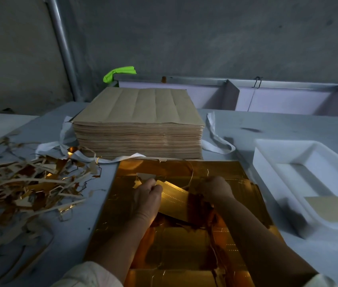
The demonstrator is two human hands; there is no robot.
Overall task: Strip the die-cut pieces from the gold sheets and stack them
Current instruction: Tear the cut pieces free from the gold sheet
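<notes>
A gold sheet [221, 170] lies flat on the table in front of me, shiny side up, with die-cut lines across it. My left hand [146, 198] grips a loosened gold die-cut piece [174, 200] lifted off the sheet's middle. My right hand [215, 188] has curled fingers pinching the sheet material just right of that piece. A thin gold strip [190, 172] arcs up between the hands. Behind the sheet stands a tall stack of sheets [141, 123], brown backs up.
A heap of stripped gold and brown waste [25, 187] covers the table's left. A white tray [300, 181] at the right holds a brown-backed piece [329, 208]. White straps [215, 133] lie beside the stack. A grey wall, a pipe and a green rag [118, 73] are behind.
</notes>
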